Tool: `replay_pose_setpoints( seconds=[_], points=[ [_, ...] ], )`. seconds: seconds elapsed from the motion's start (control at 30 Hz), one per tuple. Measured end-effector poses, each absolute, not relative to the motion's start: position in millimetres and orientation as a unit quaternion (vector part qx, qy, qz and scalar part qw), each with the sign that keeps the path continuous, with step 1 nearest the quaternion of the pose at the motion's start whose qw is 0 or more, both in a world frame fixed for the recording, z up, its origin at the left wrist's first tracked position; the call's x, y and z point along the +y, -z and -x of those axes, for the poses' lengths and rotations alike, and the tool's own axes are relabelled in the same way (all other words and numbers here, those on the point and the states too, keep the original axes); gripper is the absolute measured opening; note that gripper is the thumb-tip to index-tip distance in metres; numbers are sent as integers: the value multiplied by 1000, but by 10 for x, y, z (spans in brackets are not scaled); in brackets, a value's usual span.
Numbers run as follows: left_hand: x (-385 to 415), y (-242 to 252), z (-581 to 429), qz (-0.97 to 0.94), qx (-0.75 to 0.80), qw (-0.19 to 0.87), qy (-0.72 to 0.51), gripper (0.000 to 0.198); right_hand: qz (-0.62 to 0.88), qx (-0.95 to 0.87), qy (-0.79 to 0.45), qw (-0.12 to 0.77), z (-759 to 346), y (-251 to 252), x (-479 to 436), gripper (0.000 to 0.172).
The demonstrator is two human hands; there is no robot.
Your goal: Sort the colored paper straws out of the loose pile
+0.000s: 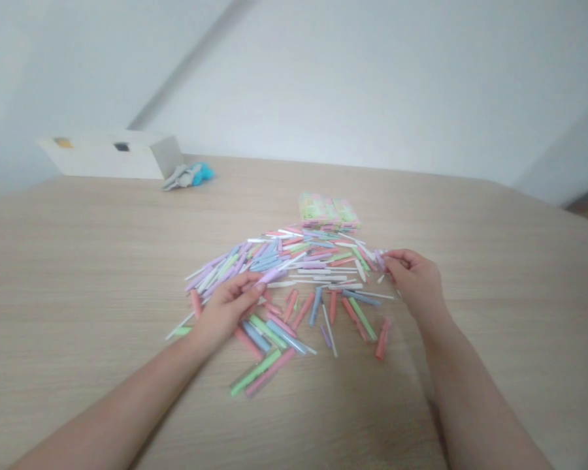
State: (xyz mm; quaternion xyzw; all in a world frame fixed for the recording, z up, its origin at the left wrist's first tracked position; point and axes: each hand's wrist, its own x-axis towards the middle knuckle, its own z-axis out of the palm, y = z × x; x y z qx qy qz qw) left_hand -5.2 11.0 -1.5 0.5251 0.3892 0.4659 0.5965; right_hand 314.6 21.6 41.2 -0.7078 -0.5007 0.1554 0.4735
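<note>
At the pile's (330, 279) 8 o'clock, my left hand (229, 305) pinches a lilac stick (273, 276); at 3, right hand (420, 282) pinches a lilac piece (379, 262). Likely light, stiff; grip mid-shaft.

There are two hands (229, 303) (418, 282), one box (108, 158), many sticks (285, 335) (dozens).

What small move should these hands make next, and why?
Perhaps bring the right hand inward toward the left hand: the left holds a lilac stick, while the right's fingers pinch a lilac piece by the right edge of the pile, well apart from it.
</note>
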Motion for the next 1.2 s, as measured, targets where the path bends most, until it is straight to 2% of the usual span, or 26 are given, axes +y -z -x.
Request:
replay_pose_setpoints(
  seconds=[0.17, 0.33, 0.47, 0.57, 0.77, 0.97, 1.2],
  points=[
    [132, 45, 60, -521, 407, 582, -474, 28, 701, -455, -175, 521, -3238, -391, 248, 22],
    [148, 70, 65, -525, 442, 544, -483, 29, 700, -484, -159, 500, -3192, -349, 252, 24],
    [146, 53, 56, -531, 454, 531, -479, 30, 714, -534, -111, 440, -3092, -302, 286, 26],
    [145, 37, 43, -531, 458, 529, -478, 30, 675, -658, -49, 331, -2968, -258, 419, 29],
    [156, 52, 39, -525, 451, 544, -475, 32, 580, -783, -52, 219, -2642, -200, 880, 30],
    [159, 63, 37, -529, 441, 553, -468, 31, 546, -821, -52, 156, -2489, -168, 1070, 25],
    [158, 61, 35, -534, 436, 552, -469, 32, 508, -850, -65, 125, -2471, -149, 1019, 18]
  ],
)
